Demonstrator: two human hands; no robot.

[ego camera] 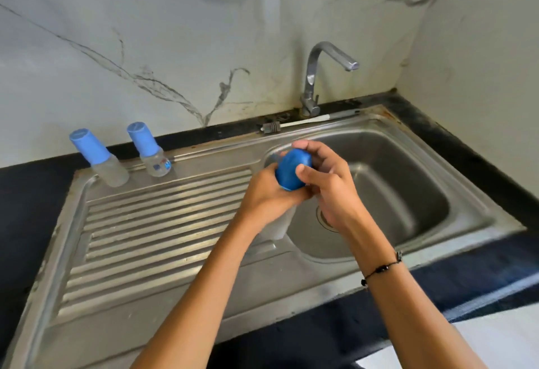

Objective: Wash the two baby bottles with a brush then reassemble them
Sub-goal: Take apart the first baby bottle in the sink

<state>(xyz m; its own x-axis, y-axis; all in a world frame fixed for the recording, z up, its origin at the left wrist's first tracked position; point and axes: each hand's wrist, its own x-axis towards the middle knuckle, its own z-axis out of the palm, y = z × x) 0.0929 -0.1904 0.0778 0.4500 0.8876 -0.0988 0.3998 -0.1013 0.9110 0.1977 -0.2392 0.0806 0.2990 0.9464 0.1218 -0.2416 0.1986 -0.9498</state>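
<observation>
While over sink (408, 147), both hands' grip (303, 190) on bottle w/ blue cap (291, 169)

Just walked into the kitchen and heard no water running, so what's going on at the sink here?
A person is holding a baby bottle over the sink: the left hand grips its clear body while the right hand grips its blue cap. Two more capped bottles stand at the back of the drainboard. The brush lies untouched behind the basin, and the tap shows no water.
</observation>
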